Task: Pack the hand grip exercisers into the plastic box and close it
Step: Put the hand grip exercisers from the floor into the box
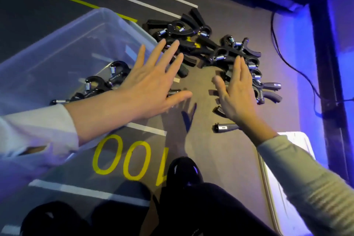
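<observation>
we saw both hands reaching over the floor toward the loose pile of hand grip exercisers [208, 48], which lay on the floor just beyond the far right corner of the plastic box [63, 48]. the left hand [153, 86] hovered with its fingers straight and spread, holding nothing, above the box's right wall and the nearest edge of the pile. the right hand [233, 92] was likewise flat and empty, fingers together, over the side of the pile farther from the box. we judged the step in hand to be gathering the next lot from the pile: done well, we would have brought the two hands in from either side, scooped a tangled clump together so the springs and handles did not snag or scatter, and carried it over the wall of the box before letting go. inside the box we counted two exercisers plainly, perhaps a third by its near wall. the pile outside was too knotted for a firm count; we made out roughly ten or more, one of them lying apart [226, 127], nearer us than the rest. a white lid-like panel [293, 138] lay well apart from the box, past the right sleeve.
</observation>
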